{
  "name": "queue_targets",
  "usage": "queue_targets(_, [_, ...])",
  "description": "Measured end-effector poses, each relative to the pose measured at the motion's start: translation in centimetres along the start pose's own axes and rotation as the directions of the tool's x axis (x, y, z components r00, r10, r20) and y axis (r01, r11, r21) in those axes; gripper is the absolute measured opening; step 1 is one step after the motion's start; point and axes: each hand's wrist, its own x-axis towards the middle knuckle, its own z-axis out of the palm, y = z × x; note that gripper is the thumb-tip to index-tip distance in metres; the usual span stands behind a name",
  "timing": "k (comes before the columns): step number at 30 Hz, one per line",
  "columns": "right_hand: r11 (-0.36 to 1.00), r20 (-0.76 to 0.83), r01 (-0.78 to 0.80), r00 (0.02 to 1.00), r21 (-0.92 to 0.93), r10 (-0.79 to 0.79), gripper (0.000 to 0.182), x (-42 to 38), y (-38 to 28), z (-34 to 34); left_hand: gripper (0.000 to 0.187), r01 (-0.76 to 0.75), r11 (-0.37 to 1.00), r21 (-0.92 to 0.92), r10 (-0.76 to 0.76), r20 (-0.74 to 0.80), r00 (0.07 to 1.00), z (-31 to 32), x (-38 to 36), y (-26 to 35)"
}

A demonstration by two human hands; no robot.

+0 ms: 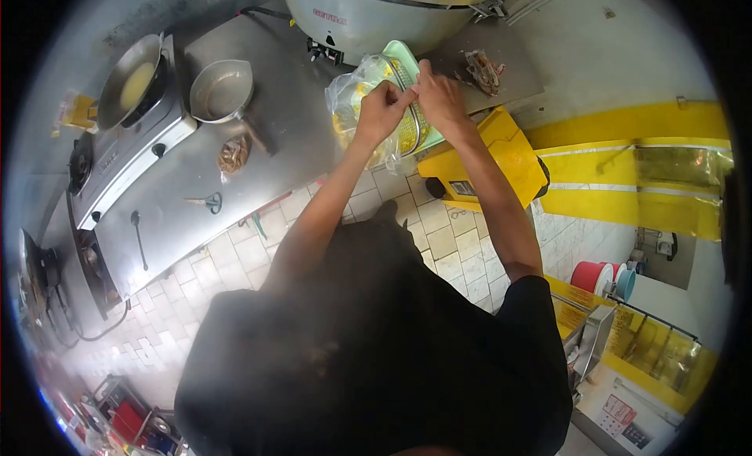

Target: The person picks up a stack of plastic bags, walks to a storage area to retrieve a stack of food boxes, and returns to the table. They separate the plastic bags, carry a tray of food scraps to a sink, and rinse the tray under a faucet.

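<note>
Both hands come together over a pale green tray [402,55] at the back of the steel counter. My left hand [381,114] is closed in a pinch above a clear plastic bag [341,103] with yellow pieces in it. Beside it my right hand [440,102] is closed too, its fingertips meeting those of the left. Whatever is between the fingers is too small to tell. Under the hands lies a metal mesh strainer [410,133] with a round wire rim, partly covered by the bag and resting on the tray.
A large metal cooker [368,25] stands behind the tray. Leftward are a saucepan [222,90], a gas stove [141,162] carrying a wok [117,95], a brown bag [233,154] and scissors [210,202]. A yellow bin [493,162] stands right, below a crumpled packet [484,70].
</note>
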Motion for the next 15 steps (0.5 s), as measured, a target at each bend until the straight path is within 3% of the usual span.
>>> queue_targets(2, [0.999,0.064,-0.048,0.997,0.014,0.047,0.02,0.1,-0.4,-0.8,0.037,-0.117,0.993,-0.029,0.12,0.178,0.977,-0.2,1.1,-1.5])
queue_targets(3, [0.995,0.119,-0.097,0.988,0.022,0.094,0.021,0.3,-0.6,-1.3,0.037,-0.113,0.993,-0.028,0.116,0.172,0.978,-0.5,1.1,-1.1])
queue_targets(5, [0.999,0.092,-0.039,0.995,0.005,0.039,0.02,0.2,-0.6,-1.3,0.03,-0.127,0.981,0.15,0.083,0.271,0.959,-1.1,0.6,-0.2])
queue_targets(7, [1.0,0.05,0.02,0.999,-0.019,-0.019,0.019,0.3,-0.8,-1.7,0.022,-0.13,0.986,0.104,0.098,0.268,0.959,-2.1,0.5,-0.4])
queue_targets(8, [0.999,0.011,0.024,1.0,-0.034,-0.023,0.018,-0.1,-1.8,-3.0,0.019,-0.027,0.996,-0.087,0.048,0.252,0.967,-2.8,0.4,-0.7])
queue_targets(10, [0.998,-0.033,0.032,0.999,-0.047,-0.034,0.017,-0.2,-2.9,-3.4,0.016,0.156,0.888,-0.433,-0.066,0.215,0.974,-5.0,-0.4,-0.1])
queue_targets(12, [0.998,-0.149,0.031,0.988,-0.058,-0.039,0.015,-0.5,-3.7,-2.7,0.016,0.168,0.898,-0.408,-0.084,0.215,0.973,-6.8,-0.3,-0.7])
queue_targets(15, [0.996,-0.06,0.022,0.998,-0.09,-0.028,0.017,0.5,-4.6,-1.9,0.02,0.115,0.932,-0.343,-0.036,0.228,0.973,-7.3,-0.2,-1.1])
